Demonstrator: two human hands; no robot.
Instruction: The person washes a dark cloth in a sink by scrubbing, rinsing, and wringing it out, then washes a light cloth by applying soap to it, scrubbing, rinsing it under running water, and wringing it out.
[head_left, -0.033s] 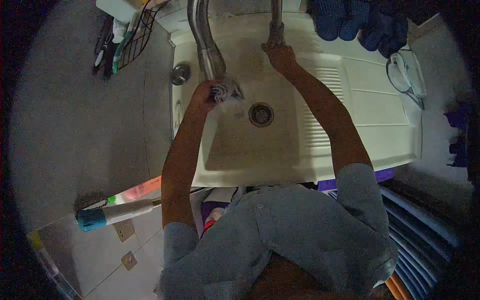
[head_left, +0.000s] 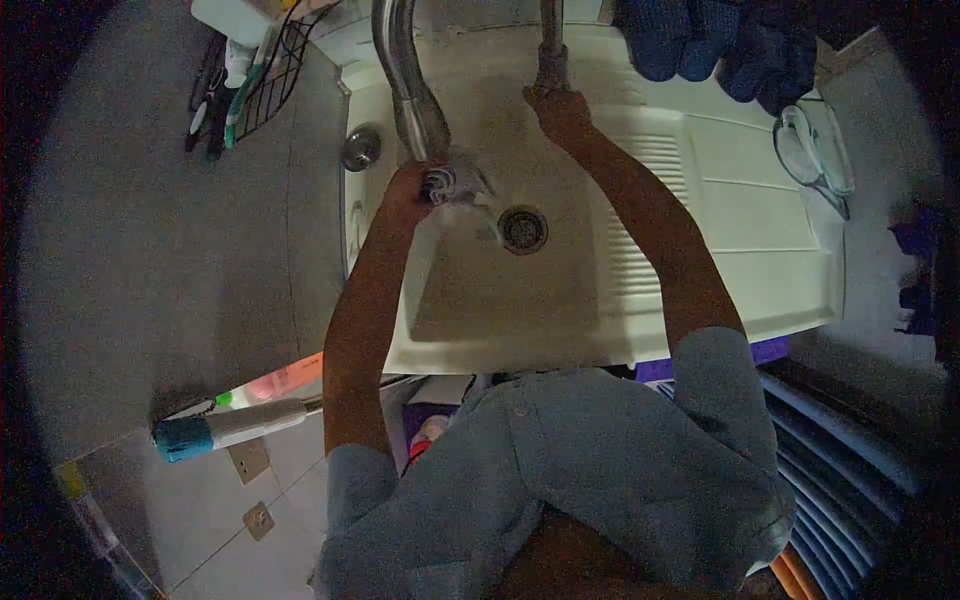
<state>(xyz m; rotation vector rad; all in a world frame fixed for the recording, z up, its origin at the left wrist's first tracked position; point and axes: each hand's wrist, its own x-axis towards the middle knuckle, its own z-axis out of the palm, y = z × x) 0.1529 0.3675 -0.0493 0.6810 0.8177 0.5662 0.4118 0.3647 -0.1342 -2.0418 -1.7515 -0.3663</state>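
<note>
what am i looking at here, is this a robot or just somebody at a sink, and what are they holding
There is no robot here: these are a person's two bare hands. The view is from the left one of two fisheye cameras worn on the head, looking down, so straight edges bend.

Below is a pale sink with a round drain and a ribbed draining board on the right. A small round metal object sits on the left ledge.

The left hand, just below a thick metal spout, holds a pale, streaked bundle; it is too blurred to name. The right hand appears closed around the lower end of a slimmer metal pipe.
</note>
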